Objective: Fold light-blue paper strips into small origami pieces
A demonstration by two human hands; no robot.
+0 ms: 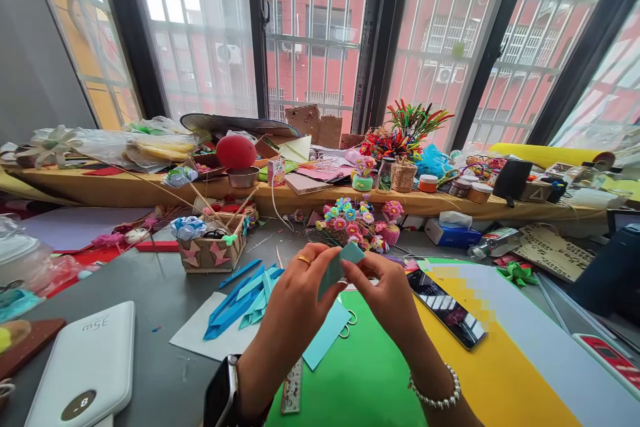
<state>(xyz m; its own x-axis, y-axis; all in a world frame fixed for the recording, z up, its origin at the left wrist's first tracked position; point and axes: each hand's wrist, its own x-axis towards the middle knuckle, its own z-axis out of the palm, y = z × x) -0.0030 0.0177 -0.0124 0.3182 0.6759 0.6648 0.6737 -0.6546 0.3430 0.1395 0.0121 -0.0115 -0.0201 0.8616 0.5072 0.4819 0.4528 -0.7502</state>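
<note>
A small folded piece of light blue paper (353,252) is held up between both hands over the green sheet. My left hand (300,290), with a ring and a watch at the wrist, has its fingers closed round the paper's left side. The thumb and fingers of my right hand (383,283) pinch its right side; a beaded bracelet circles that wrist. Below the hands lies a flat light blue sheet (325,340) beside scissors (352,317), of which the handle loops show. Folded blue paper strips (233,307) rest on white paper (193,332) to the left.
A patterned ruler (292,388) lies on the green sheet (350,390). Right of it are a phone (447,310) and yellow paper (510,373). At the left sits a white device (85,367). Behind stand a decorated box (210,253), crafted flowers (350,219) and a cluttered ledge (310,201).
</note>
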